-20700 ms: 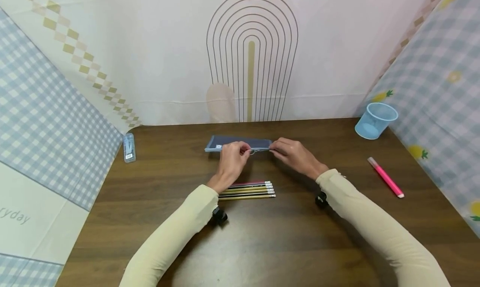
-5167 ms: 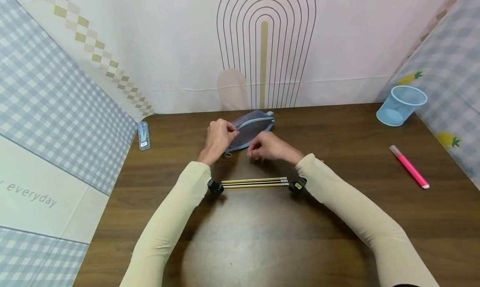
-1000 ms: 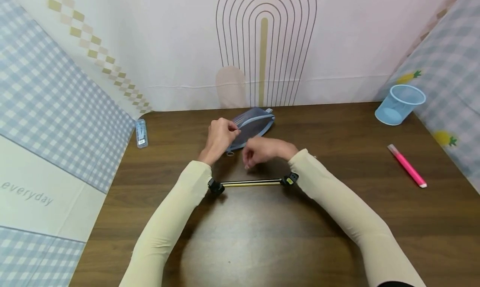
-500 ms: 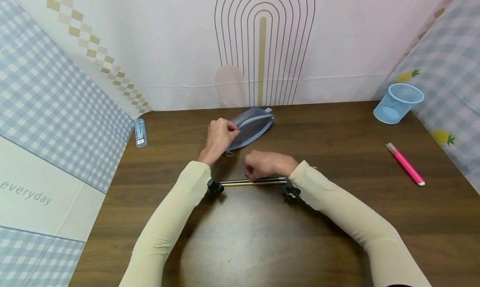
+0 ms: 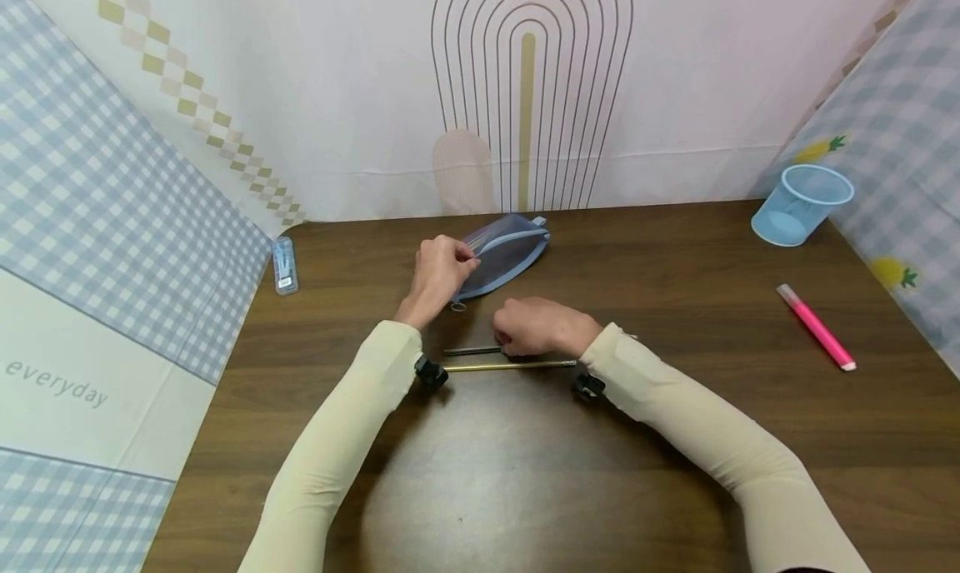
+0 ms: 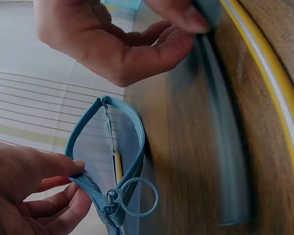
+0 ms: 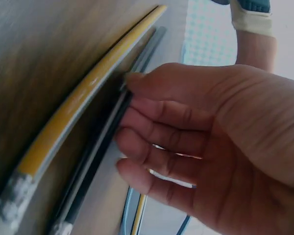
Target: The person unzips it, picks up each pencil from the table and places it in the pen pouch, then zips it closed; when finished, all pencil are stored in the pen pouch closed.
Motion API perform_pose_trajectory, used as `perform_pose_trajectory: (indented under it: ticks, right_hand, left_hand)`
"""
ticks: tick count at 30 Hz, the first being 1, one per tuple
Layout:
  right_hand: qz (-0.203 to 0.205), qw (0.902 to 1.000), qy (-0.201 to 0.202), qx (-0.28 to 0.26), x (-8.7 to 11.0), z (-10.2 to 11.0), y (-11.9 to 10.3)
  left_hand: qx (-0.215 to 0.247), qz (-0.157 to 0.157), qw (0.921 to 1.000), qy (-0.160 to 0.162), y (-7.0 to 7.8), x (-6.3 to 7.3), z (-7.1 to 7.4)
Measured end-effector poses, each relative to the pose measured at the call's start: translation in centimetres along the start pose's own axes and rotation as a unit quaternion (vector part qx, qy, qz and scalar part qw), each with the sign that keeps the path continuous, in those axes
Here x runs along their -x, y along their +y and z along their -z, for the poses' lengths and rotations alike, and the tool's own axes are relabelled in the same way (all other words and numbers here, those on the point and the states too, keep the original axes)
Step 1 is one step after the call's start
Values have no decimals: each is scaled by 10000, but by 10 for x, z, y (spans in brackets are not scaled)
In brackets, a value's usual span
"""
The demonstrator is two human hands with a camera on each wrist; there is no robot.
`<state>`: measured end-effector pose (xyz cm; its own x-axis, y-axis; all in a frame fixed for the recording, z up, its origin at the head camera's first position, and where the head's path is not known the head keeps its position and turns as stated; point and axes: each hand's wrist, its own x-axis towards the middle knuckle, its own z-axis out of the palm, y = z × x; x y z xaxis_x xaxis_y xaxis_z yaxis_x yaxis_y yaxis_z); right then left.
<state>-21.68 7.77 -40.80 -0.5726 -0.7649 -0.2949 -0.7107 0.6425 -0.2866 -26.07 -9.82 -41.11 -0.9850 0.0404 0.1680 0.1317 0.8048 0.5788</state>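
Note:
My left hand (image 5: 438, 275) pinches the upper edge of a blue mesh pencil pouch (image 5: 517, 256), holding its zip mouth apart. Pencils show inside the pouch, and a zip-pull ring (image 6: 139, 197) hangs at its near end in the left wrist view. Just in front of the pouch, my right hand (image 5: 542, 326) pinches a black pencil (image 7: 95, 161) between thumb and fingers around its middle. Parallel to it on the table lies a yellow pencil (image 5: 510, 366), with a whitish end (image 7: 12, 203) in the right wrist view.
A pink marker (image 5: 816, 327) lies on the wooden table (image 5: 637, 490) to the right. Behind it, a light blue mesh cup (image 5: 802, 206) stands at the back right. A small blue case (image 5: 284, 265) lies at the back left. Patterned cloth hangs behind and at both sides.
Over the last second my right hand came down to the two pencils and drew the black one away from the yellow. Earlier, several pencils lay there and the pouch was flat. The left hand keeps its grip.

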Motion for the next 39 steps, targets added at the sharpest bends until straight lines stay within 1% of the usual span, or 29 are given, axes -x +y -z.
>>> perform_pose_trajectory:
  ticks: [4, 6, 8, 10, 12, 18, 20, 21, 22, 23, 24, 25, 26, 28, 30, 32, 36, 38, 39]
  right_hand:
    - [60, 9999, 90, -12, 1, 4, 8]
    - [124, 9997, 108, -183, 2, 6, 14]
    - [262, 9985, 77, -476, 3, 9, 21]
    - [412, 9959, 12, -808, 4, 12, 29]
    - [559, 9931, -9, -1029, 6, 14, 36]
    - [789, 9896, 146, -1191, 15, 24, 49]
    - [826, 9857, 230, -1454, 17, 27, 53]
    - [805, 9818, 257, -1698, 18, 29, 56]
    - [771, 9765, 281, -1992, 19, 31, 59]
    - [721, 9689, 288, -2349, 21, 32, 62]
    - [653, 9580, 258, -2779, 22, 32, 65]
    - [591, 9444, 204, -3227, 23, 33, 68]
    - [517, 9287, 130, -3670, 24, 33, 70]
    - [324, 8923, -37, -4502, 25, 31, 76]
    - [113, 8525, -126, -5224, 25, 28, 82]
    - [-107, 8153, -63, -5789, 25, 26, 85]
    - [-468, 7337, 228, -6774, 21, 22, 86]
    - [-610, 6996, 253, -7115, 19, 20, 85]
    - [-677, 6859, 217, -7242, 18, 19, 85]
  left_hand:
    - [-18, 80, 10000, -15, 0, 0, 0]
    - [-16, 94, 10000, -11, 0, -1, 0]
    - [-3, 104, 9999, -26, -1, -1, 0]
    - [15, 121, 9999, -42, -1, -1, 0]
    - [31, 145, 9999, -59, -1, -1, 1]
    - [50, 146, 9999, -65, -2, -2, 2]
    - [58, 147, 9998, -73, -2, -2, 3]
    - [79, 152, 9998, -87, -3, -2, 3]
    - [85, 148, 9998, -102, -3, -2, 3]
    - [104, 135, 9998, -117, -3, -2, 3]
    - [119, 131, 9998, -131, -4, -2, 3]
    - [140, 127, 9997, -140, -4, -2, 3]
    - [185, 134, 9996, -144, -5, -3, 4]
    - [213, 139, 9996, -155, -5, -3, 5]
    - [269, 173, 9993, -182, -6, -4, 5]
    - [280, 180, 9992, -206, -5, -4, 6]
    - [225, 174, 9994, -206, -5, -4, 7]
    - [208, 190, 9994, -192, -4, -4, 7]
    - [205, 195, 9994, -183, -4, -4, 7]
